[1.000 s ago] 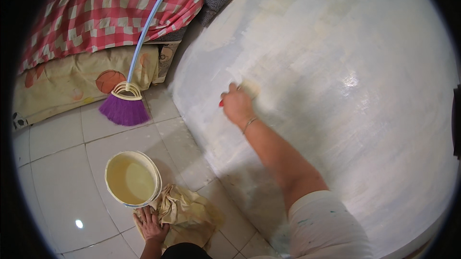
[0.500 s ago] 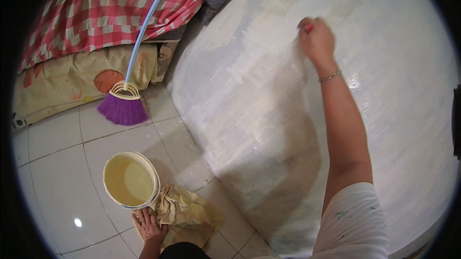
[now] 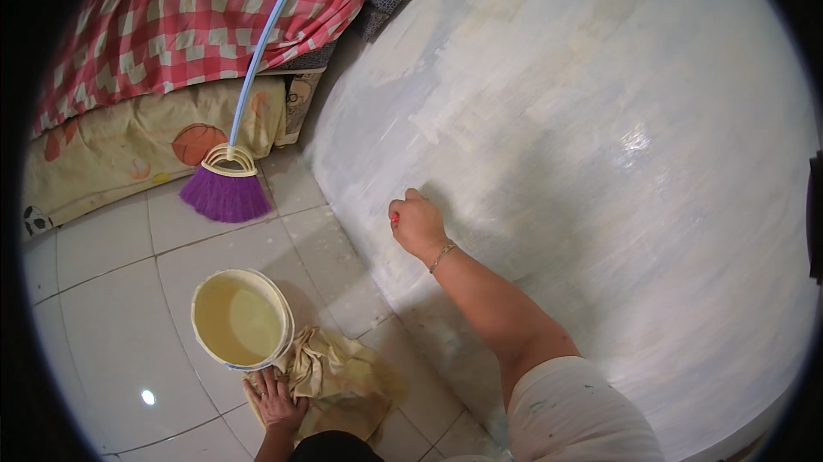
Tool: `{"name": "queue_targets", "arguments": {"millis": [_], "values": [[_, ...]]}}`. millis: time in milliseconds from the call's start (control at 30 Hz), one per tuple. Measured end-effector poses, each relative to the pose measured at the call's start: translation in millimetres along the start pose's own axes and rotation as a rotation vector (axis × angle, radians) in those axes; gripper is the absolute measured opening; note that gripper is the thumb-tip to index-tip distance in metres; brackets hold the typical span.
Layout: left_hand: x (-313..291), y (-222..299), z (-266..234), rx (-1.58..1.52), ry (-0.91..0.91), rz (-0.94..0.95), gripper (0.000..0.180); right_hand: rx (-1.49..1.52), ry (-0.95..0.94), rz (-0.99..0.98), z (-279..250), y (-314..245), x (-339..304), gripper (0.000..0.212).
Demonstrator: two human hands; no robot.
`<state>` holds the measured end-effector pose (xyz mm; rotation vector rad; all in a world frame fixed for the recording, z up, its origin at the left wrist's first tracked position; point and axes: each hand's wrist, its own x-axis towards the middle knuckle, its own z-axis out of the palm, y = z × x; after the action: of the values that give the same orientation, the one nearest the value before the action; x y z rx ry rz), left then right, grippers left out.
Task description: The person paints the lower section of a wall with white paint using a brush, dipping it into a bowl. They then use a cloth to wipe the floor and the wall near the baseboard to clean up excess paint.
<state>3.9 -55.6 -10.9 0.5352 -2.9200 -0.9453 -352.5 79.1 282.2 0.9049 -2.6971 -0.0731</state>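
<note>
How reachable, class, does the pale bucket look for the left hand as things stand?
Most likely yes: the left hand rests on the crumpled cloth right beside the bucket, and nothing visible blocks the way.

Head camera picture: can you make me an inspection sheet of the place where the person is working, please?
Surface: wall patchy white and grey, with a shiny spot; floor tiled, pale specks near the wall.
Job's things: bucket upright on the floor; crumpled cloth beside it; red tool, mostly hidden.
Clutter: purple broom, bristles down, in front of the bedding.
Hands: right hand closed around the red tool; left hand spread on the cloth.
Cables: nothing seen.
Surroundings: red checked cover over the bedding.
</note>
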Motion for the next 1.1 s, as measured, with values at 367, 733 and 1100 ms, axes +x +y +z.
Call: {"name": "queue_targets", "arguments": {"millis": [367,733,1100], "values": [[0.1,0.5,5.5,0.054,0.059,0.016,0.071,-0.193,0.603,-0.146,-215.1,52.0,40.0,0.007],[3.5,3.6,2.6,-0.002,-0.017,-0.009,0.069,-0.446,0.103,-0.194,9.6,5.5,24.5,0.013],[3.2,3.0,2.0,-0.009,-0.027,-0.028,0.070,0.234,0.004,0.149,26.8,58.3,-28.6,0.011]]}}
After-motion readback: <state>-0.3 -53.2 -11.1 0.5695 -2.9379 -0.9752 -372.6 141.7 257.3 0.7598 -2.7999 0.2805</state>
